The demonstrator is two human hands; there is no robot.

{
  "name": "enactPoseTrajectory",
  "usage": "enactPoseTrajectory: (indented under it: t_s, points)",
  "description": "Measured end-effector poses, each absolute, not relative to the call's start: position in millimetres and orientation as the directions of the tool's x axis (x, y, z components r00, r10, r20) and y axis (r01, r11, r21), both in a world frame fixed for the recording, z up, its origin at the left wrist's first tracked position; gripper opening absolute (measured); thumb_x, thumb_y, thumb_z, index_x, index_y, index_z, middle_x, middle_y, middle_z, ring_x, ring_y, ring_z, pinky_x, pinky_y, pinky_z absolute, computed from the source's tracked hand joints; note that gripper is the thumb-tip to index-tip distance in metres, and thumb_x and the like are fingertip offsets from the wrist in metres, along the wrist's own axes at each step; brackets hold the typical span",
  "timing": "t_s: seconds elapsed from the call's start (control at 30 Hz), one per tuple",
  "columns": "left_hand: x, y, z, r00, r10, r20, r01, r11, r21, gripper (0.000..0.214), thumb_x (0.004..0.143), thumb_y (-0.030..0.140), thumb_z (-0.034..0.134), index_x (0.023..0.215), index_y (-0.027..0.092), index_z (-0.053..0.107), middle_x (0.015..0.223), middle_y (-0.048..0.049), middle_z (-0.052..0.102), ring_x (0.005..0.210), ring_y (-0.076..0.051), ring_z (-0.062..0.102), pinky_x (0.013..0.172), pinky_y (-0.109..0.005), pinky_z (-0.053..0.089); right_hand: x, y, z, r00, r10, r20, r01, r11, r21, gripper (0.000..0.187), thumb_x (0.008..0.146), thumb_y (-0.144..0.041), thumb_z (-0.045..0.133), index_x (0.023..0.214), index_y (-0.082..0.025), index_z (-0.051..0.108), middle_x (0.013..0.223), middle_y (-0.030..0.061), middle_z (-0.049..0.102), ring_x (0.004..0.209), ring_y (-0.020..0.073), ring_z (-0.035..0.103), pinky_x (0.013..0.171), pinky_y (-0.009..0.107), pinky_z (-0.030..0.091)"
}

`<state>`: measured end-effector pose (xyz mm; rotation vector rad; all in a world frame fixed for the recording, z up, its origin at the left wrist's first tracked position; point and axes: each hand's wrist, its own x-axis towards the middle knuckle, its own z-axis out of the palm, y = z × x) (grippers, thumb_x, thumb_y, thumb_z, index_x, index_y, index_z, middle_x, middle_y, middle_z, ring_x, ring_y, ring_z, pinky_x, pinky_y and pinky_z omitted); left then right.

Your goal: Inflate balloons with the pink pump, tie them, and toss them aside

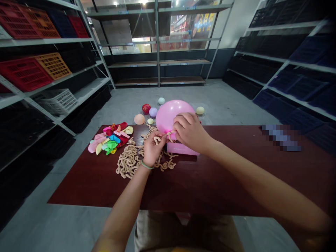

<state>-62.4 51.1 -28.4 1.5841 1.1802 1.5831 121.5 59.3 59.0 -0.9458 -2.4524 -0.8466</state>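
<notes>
An inflated pink balloon (169, 113) is held above the dark red table (210, 182). My right hand (190, 132) is closed around the balloon's lower side, pinching its neck. My left hand (153, 147) is closed below it, gripping a beige clip at the neck. A pile of beige clips (131, 161) lies under my left hand. A pink pump (182, 149) lies on the table beneath my right hand. Flat uninflated balloons (111, 140) in several colours sit at the table's left.
Several small inflated balloons (147, 113) lie on the grey floor beyond the table. Metal shelves with red, orange and white crates (39, 70) line the left; dark shelves stand right and at the back. A blurred patch (282, 137) sits at the table's right.
</notes>
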Motion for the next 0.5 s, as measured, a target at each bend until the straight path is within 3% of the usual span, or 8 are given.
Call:
enactPoseTrajectory:
  t_s: [0.5]
  points:
    - [-63.4,53.4,-36.8,-0.022,0.928,0.372,0.243,-0.356,0.902,0.019,0.086,0.038,0.066,0.089,0.019,0.065,0.076,-0.0009,0.069,0.07,-0.015,0.065,0.069,-0.026,0.049,135.5,63.0,19.8,-0.624,0.514,0.589,0.758,0.582,0.295,0.024,0.091,-0.016,0.046,0.099,-0.009,0.068,0.108,0.0167,0.063,0.114,0.0304,0.048,0.103,0.046,0.043]
